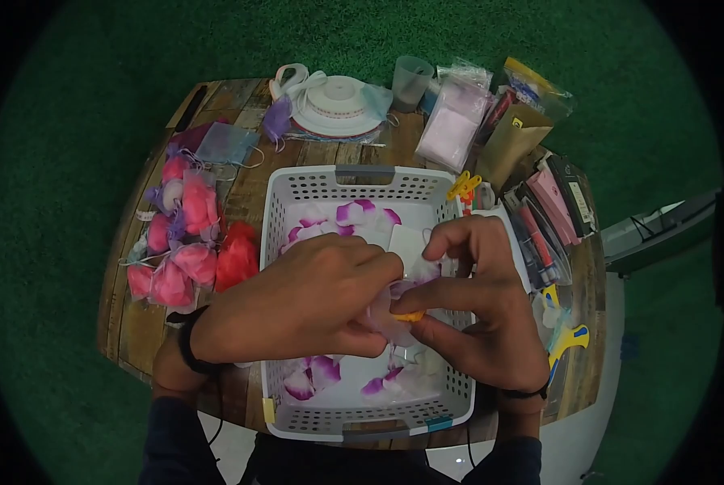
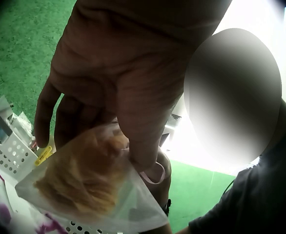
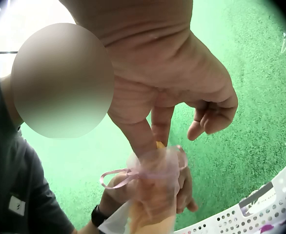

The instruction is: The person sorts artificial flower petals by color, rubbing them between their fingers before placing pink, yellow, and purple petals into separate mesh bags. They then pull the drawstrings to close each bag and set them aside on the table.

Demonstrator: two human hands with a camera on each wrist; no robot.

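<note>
Sheer pouch (image 1: 382,321) filled, closing apparently unfinished

Orange filling (image 2: 79,183) bulges inside the pouch, held above the white basket (image 1: 274,214). The left hand (image 1: 297,295) grips it; the right hand (image 1: 491,307) pinches an orange piece (image 1: 410,316) at its mouth, so tucking in and closing seem left. Filled pink pouches (image 1: 198,204) sit on the worktop (image 1: 128,335).

The basket (image 1: 297,187) stands on the bench (image 1: 134,343), reaching its near edge; petals (image 1: 325,373) lie inside. Drawstring pouches (image 1: 199,204) lie by the left edge, markers (image 1: 537,234) toward the right. Behind the basket, the ribbon roll (image 1: 338,93) sits left of the cup (image 1: 411,84).
</note>
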